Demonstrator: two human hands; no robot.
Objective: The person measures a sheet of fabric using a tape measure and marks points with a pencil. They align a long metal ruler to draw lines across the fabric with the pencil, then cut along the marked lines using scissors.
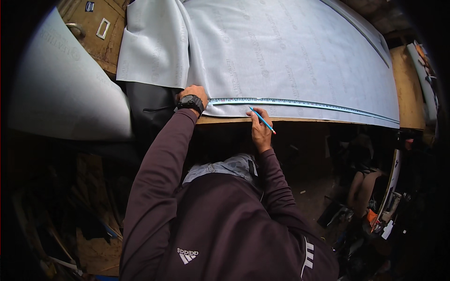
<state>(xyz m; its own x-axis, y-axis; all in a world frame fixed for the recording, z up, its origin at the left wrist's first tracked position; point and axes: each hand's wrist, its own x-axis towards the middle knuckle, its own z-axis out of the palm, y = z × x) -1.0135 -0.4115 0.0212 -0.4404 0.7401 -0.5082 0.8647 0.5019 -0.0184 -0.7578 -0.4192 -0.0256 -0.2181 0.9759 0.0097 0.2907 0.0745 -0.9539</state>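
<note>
A pale printed sheet of material [300,56] covers the worktop, its left part folded over black material [150,98]. A tape measure [300,105] stretches along the sheet's near edge. My left hand [191,96], with a dark wristwatch, is closed at the tape's left end, partly hiding it. My right hand [260,129] grips a blue pencil [265,122], its tip on or just above the sheet slightly below the tape.
Another pale sheet [65,98] hangs at left beside a wooden surface [98,42]. A long dark strip [356,35] lies at the far right of the covered worktop. Wood scraps [98,220] and assorted clutter [375,210] crowd the dim space below.
</note>
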